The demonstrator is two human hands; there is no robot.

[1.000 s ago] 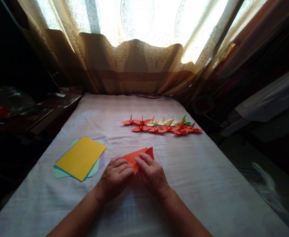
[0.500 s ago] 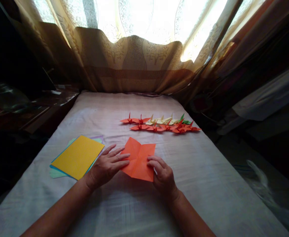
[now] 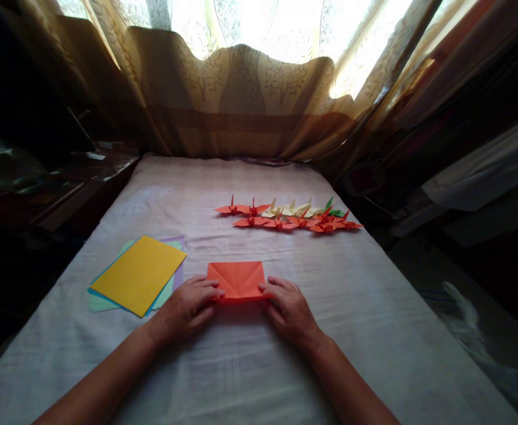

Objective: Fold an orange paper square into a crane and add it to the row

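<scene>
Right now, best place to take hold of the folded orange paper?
Pinch the orange paper at its two near corners, coming from the near side. It lies flat, a wide rectangle; left hand and right hand already sit there, far edge free.

A table (image 3: pixel 374 330) covered in a pale, faintly checked cloth ran away toward the curtained far edge. Near its left edge lay a fanned stack of coloured paper sheets (image 3: pixel 137 274), a yellow sheet on top. A folded orange paper (image 3: pixel 236 280) lay flat near the middle, closer to the near edge. Toward the far right, paper cranes (image 3: pixel 292 216) in orange, cream and green sat in two rows.
</scene>
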